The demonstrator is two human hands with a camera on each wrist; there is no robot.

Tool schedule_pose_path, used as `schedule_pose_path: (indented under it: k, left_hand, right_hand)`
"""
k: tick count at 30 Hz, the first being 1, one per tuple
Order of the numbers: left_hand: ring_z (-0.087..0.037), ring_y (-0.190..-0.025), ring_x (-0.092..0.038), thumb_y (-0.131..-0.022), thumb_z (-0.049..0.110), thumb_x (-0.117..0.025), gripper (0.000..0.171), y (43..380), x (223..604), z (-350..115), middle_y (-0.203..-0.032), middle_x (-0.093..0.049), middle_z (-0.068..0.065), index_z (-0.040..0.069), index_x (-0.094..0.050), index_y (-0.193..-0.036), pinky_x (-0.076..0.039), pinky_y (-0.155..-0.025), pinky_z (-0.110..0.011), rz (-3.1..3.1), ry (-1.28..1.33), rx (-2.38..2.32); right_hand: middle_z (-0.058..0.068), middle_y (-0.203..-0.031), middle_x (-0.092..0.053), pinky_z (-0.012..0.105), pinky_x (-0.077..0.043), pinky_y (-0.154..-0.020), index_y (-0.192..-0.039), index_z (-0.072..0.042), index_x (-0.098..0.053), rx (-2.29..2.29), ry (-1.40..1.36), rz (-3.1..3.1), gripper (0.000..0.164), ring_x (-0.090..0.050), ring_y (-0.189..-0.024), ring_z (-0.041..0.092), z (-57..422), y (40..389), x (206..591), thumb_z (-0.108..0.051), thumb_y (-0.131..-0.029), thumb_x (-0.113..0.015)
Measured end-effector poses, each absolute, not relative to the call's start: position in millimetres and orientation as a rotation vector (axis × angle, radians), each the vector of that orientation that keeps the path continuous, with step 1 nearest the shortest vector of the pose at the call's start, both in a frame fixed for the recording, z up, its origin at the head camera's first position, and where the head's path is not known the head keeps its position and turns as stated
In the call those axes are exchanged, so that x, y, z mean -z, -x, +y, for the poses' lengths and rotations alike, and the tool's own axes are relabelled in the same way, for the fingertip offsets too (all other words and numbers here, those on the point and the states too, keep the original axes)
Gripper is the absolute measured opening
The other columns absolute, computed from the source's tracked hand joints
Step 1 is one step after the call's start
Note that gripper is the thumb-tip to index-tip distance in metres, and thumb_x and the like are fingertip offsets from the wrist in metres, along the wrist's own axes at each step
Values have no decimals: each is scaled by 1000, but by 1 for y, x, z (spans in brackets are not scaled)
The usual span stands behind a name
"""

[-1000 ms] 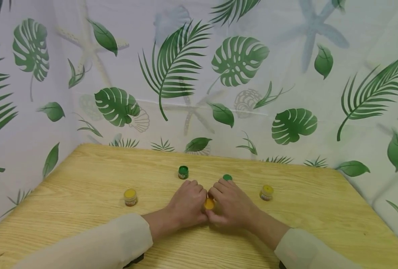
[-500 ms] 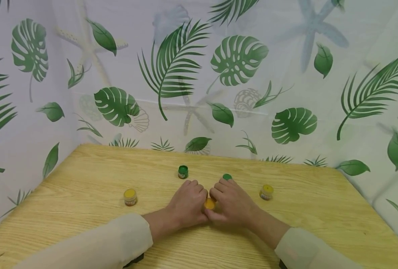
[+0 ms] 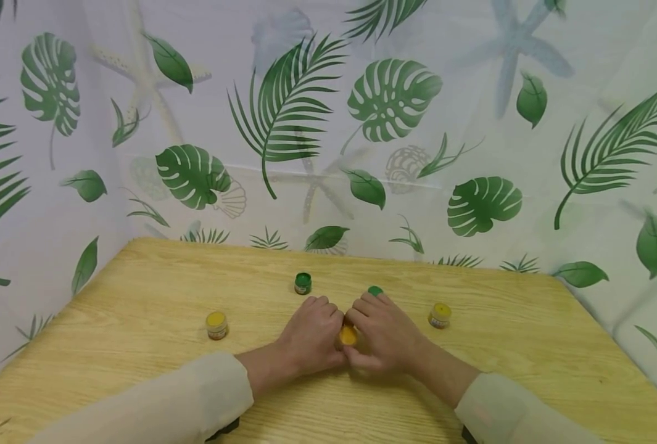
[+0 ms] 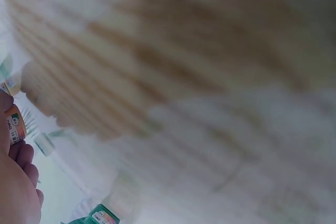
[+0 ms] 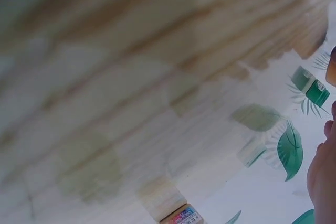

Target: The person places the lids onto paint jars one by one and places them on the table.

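Observation:
In the head view, a small paint jar with an orange-yellow top (image 3: 348, 335) is between my two hands near the middle of the table. My left hand (image 3: 313, 336) grips it from the left with curled fingers; my right hand (image 3: 386, 336) grips it from the right, thumb near its front. Fingers hide most of the jar's side. The left wrist view shows its orange, labelled side (image 4: 16, 125) in the left hand (image 4: 20, 187). At the right edge of the right wrist view, a sliver of the orange jar (image 5: 331, 72) shows above the right hand (image 5: 323, 174).
Beyond the hands stand a dark green jar (image 3: 303, 283) and a lighter green-topped one (image 3: 375, 290), the latter partly hidden by the right hand. Yellow jars stand to the left (image 3: 216, 325) and right (image 3: 440, 315). Leaf-patterned cloth (image 3: 284, 203) rises behind the wooden table (image 3: 139, 296).

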State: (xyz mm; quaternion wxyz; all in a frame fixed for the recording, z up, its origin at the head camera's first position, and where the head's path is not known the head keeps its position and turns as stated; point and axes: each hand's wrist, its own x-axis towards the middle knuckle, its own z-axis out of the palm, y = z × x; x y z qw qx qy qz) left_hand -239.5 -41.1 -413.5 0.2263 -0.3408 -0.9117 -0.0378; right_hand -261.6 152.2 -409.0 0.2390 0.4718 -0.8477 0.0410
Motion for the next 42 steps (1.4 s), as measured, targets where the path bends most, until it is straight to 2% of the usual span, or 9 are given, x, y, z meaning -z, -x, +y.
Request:
schedule_pose_path:
  k: [6,15,23,28,31,33,35,38,42]
  left_hand:
    - [-12,-71,-47,-77,54,-76,43,240,414,-41,-75,-61,5,12,-68,-84,-36,-68,-25,-2513,919,106]
    - [-11,-68,-43,-76,51,-77,39,240,414,-42,-69,-55,6,14,-64,-77,-33,-66,-24,-2545,891,105]
    - [-11,-67,-42,-77,50,-76,38,240,412,-42,-69,-55,6,15,-63,-75,-33,-66,-24,-2525,899,95]
    - [-11,-66,-43,-78,48,-75,36,240,412,-42,-68,-55,6,15,-61,-73,-34,-66,-24,-2496,919,97]
    - [-12,-66,-45,-77,48,-75,36,241,412,-42,-67,-56,5,15,-61,-72,-37,-67,-25,-2473,909,103]
    - [-12,-66,-46,-77,50,-75,38,242,413,-43,-67,-56,5,14,-62,-73,-38,-66,-26,-2462,898,111]
    - [-13,-65,-46,-77,53,-75,41,242,413,-43,-67,-56,4,14,-63,-75,-40,-66,-26,-2457,889,131]
    - [-13,-65,-46,-77,54,-75,42,243,414,-44,-66,-55,5,13,-64,-76,-40,-66,-27,-2459,887,140]
    - [-13,-65,-45,-76,52,-75,40,243,414,-44,-66,-54,5,14,-63,-75,-40,-67,-27,-2457,889,129]
  right_hand:
    - [-5,-89,-55,31,-39,-77,-96,-16,-62,-114,-1286,-2333,31,-46,-86,14,152,262,411,-44,-82,-61]
    - [-6,-79,-52,30,-38,-72,-83,-17,-59,-136,-1269,-2260,29,-44,-77,13,151,265,414,-45,-83,-62]
    - [-6,-76,-49,31,-39,-73,-79,-17,-57,-130,-1262,-2254,32,-43,-75,13,151,265,411,-47,-84,-63]
    - [-8,-67,-39,29,-35,-69,-68,-17,-50,-155,-1269,-2227,43,-38,-69,12,151,266,410,-53,-90,-59]
    - [-5,-70,-46,30,-37,-70,-73,-15,-54,-236,-1266,-2223,38,-40,-72,12,153,267,409,-50,-89,-60]
    - [-3,-79,-54,31,-40,-74,-84,-13,-60,-291,-1273,-2232,30,-45,-78,13,154,267,408,-43,-85,-63]
    - [0,-91,-59,34,-42,-82,-96,-11,-63,-315,-1298,-2239,29,-48,-88,15,155,267,407,-36,-80,-65]
    - [0,-98,-59,36,-42,-90,-104,-11,-65,-279,-1350,-2233,34,-50,-95,18,155,267,407,-32,-77,-66]
    - [-1,-99,-58,35,-41,-91,-105,-11,-64,-237,-1378,-2219,36,-49,-97,18,154,267,407,-32,-76,-68]
